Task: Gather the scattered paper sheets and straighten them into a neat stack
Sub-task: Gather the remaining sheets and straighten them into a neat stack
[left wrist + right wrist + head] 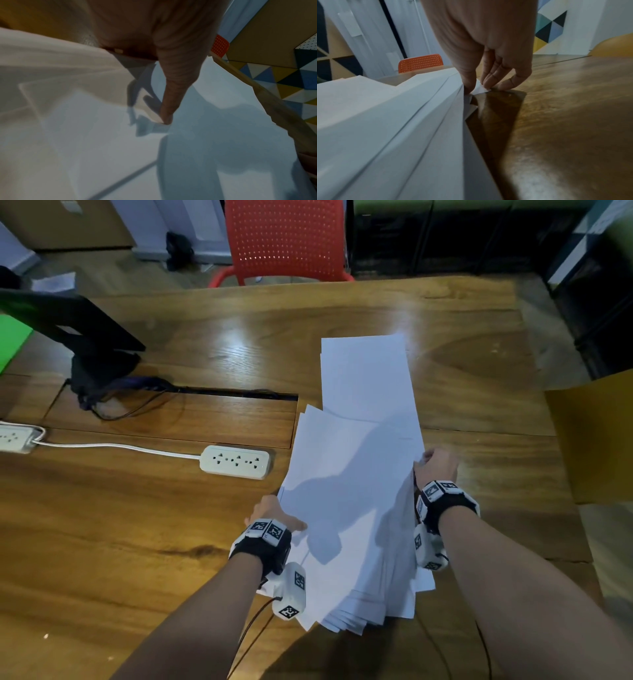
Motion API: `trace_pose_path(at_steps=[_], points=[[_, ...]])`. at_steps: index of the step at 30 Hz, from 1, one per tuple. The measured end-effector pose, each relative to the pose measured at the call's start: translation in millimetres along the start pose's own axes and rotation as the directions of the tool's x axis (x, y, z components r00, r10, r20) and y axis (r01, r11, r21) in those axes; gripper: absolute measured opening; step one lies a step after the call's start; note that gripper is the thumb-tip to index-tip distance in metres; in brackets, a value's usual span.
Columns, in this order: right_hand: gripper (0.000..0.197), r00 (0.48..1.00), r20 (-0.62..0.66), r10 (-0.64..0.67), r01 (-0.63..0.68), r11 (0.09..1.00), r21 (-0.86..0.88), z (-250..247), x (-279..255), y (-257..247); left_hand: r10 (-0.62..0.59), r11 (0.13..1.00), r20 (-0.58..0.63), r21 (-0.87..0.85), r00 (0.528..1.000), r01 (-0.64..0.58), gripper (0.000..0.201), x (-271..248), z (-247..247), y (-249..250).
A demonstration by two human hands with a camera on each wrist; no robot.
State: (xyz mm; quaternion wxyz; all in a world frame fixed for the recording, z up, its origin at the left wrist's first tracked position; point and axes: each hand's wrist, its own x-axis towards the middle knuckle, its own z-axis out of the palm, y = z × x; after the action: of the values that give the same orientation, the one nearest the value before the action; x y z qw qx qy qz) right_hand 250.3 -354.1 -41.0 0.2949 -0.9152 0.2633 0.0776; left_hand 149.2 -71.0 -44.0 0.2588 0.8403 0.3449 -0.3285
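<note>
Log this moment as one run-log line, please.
left hand grips paper sheets left edge | right hand pinches right edge | sheets fanned, uneven | on table

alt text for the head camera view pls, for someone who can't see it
Two bare hands hold a loose, fanned pile of white paper sheets on a wooden table: the left hand at its left edge, the right hand at its right edge. More sheets lie flat beyond, a white power strip to the left, and a red chair behind the table.
</note>
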Motion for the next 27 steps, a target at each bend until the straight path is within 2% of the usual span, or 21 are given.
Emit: trace_pose_path(at_steps=[4,6,9,12,14,16,19,20,22,24,27], points=[[0.016,0.998,0.013,0.064,-0.063,0.996,-0.057,5,4,-7,0.008,0.999,-0.003,-0.034,1.0,-0.008,0.061,-21,-9,5],[0.015,0.995,0.078,0.066,-0.059,0.994,-0.093,4,8,-12,0.015,0.998,0.023,-0.065,1.0,-0.013,0.051,-30,-14,8],[0.028,0.982,0.172,0.076,-0.066,0.996,-0.062,0,14,-17,0.021,0.991,0.042,-0.13,0.999,-0.016,0.044,-34,-18,6],[0.027,0.982,0.187,0.015,-0.018,1.0,0.012,-9,11,-18,0.007,0.975,0.074,-0.223,0.997,0.009,0.033,-38,-23,-1],[0.019,0.991,0.137,-0.01,-0.007,0.993,0.122,-21,6,-18,0.004,0.956,0.081,-0.294,0.997,0.02,0.041,-36,-27,-8],[0.021,0.999,0.016,-0.046,0.042,0.977,0.21,-38,0,-18,0.001,0.935,0.074,-0.355,0.997,0.025,0.061,-32,-31,-20],[0.014,0.99,-0.125,-0.058,0.1,0.927,0.362,-65,-11,-22,-0.022,0.918,0.108,-0.392,0.994,0.063,0.077,-23,-37,-46],[0.014,0.994,-0.109,-0.027,0.066,0.924,0.376,-71,-16,-19,-0.033,0.91,0.11,-0.407,0.993,0.075,0.077,-22,-39,-56],[0.027,0.996,0.008,0.086,-0.084,0.943,0.323,-77,-26,-6,-0.032,0.909,0.09,-0.412,0.995,0.067,0.076,-30,-47,-66],[0.026,0.977,0.105,0.183,-0.203,0.952,0.23,-73,-36,17,-0.043,0.921,0.048,-0.384,0.998,0.058,0.08,-40,-54,-70],[0.028,0.948,0.179,0.264,-0.288,0.949,0.127,-66,-57,51,-0.046,0.941,-0.017,-0.337,0.999,0.037,0.059,-43,-61,-73]])
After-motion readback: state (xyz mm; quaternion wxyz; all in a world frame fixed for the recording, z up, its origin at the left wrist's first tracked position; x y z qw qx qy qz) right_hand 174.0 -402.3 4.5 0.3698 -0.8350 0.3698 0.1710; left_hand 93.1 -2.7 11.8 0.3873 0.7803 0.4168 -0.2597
